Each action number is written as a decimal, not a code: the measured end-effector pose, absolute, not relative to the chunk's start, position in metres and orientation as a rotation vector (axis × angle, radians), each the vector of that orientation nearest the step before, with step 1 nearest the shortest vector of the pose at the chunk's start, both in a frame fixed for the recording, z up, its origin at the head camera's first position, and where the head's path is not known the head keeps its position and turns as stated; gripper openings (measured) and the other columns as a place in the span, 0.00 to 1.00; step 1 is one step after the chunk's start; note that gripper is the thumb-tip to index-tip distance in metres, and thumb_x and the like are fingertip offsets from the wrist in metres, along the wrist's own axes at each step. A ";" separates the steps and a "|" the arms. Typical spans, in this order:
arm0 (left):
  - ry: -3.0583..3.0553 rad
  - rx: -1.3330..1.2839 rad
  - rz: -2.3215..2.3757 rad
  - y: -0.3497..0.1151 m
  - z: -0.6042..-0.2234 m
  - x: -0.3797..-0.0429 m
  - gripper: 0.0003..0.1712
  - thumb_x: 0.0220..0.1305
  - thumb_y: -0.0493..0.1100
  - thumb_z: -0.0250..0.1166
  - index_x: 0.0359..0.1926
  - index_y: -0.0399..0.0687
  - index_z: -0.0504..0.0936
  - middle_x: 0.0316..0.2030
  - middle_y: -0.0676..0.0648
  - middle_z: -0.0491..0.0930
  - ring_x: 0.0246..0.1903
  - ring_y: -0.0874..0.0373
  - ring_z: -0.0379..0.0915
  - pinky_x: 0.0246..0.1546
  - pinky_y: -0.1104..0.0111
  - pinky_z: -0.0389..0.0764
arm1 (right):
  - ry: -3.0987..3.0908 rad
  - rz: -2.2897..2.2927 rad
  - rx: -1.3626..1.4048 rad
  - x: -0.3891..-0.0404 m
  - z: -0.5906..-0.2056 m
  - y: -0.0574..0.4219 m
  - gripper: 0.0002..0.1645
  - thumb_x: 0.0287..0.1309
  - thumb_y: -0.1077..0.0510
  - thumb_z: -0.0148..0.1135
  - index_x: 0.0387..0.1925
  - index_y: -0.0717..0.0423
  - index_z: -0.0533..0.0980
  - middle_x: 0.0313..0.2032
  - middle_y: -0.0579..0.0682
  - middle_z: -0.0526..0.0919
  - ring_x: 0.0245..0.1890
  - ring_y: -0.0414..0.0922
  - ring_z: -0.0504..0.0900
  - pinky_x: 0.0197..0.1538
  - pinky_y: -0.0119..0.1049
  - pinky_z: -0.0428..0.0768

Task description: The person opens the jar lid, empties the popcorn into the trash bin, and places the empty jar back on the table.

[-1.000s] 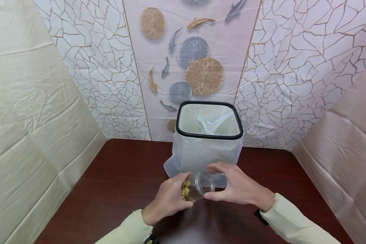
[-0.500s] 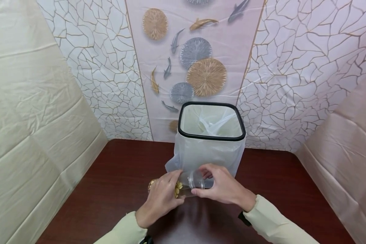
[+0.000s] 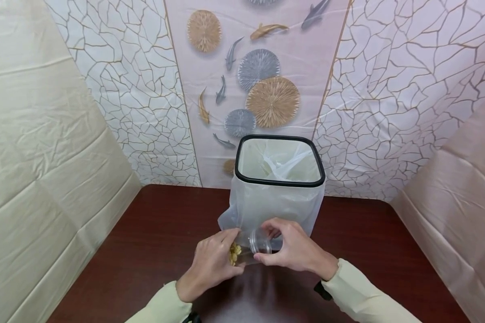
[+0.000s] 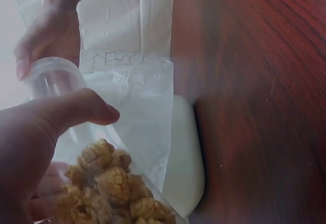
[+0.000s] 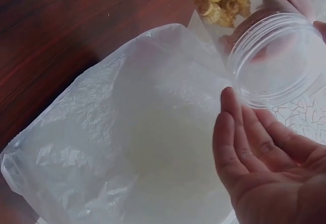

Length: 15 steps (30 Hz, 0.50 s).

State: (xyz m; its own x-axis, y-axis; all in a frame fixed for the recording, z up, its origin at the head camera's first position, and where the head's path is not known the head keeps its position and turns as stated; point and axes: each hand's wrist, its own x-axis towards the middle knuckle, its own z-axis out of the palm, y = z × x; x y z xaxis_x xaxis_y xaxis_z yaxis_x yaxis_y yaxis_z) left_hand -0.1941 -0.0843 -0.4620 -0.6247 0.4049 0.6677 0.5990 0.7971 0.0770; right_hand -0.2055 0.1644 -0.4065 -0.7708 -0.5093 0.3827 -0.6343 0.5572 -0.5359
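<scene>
A clear plastic jar (image 3: pixel 245 256) lies on its side, held above the table in front of the bin. Through its wall show tan, caramel-coloured popcorn pieces (image 4: pixel 112 186), gathered toward its left end. My left hand (image 3: pixel 212 259) grips the jar around its body, thumb on the near side. At the ringed right end (image 5: pixel 249 46), my right hand (image 3: pixel 295 247) has its thumb on the near side and fingers on the far side. Those fingers (image 5: pixel 254 137) touch the rim in the right wrist view. Whether a clear lid covers that end, I cannot tell.
Behind the hands stands a white bin with a black rim (image 3: pixel 280 182), lined with a translucent plastic bag (image 5: pixel 86 147) that hangs over its outside. The dark red-brown table (image 3: pixel 165 224) ends at a patterned cloth backdrop (image 3: pixel 137 89). Beige cloth flanks both sides.
Both hands and the jar have shifted left. My right hand's thumb and fingers have closed in on the jar's ringed end. Over the last half second there is little movement.
</scene>
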 end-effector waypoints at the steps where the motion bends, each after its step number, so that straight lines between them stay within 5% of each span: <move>1: -2.321 -0.748 -0.393 -0.085 -0.462 -0.194 0.48 0.28 0.59 0.87 0.57 0.51 0.84 0.49 0.53 0.90 0.40 0.60 0.88 0.32 0.66 0.87 | -2.593 1.009 0.982 -0.205 -0.406 0.165 0.34 0.44 0.41 0.83 0.50 0.53 0.82 0.37 0.42 0.87 0.37 0.37 0.84 0.43 0.31 0.83; 15: -2.334 -0.826 -0.521 -0.086 -0.459 -0.194 0.45 0.27 0.59 0.87 0.53 0.52 0.86 0.44 0.57 0.90 0.36 0.66 0.87 0.31 0.69 0.86 | -2.423 0.917 1.178 -0.207 -0.407 0.170 0.35 0.39 0.42 0.85 0.48 0.51 0.83 0.35 0.38 0.84 0.36 0.36 0.83 0.42 0.26 0.82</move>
State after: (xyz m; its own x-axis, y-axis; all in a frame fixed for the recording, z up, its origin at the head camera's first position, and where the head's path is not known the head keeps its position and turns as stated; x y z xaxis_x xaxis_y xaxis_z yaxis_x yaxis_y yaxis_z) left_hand -0.1941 -0.0862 -0.4592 -0.6249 0.4299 0.6516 0.6661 0.7290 0.1578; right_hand -0.2074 0.1698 -0.4075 -0.6213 -0.5956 0.5091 -0.7835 0.4615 -0.4162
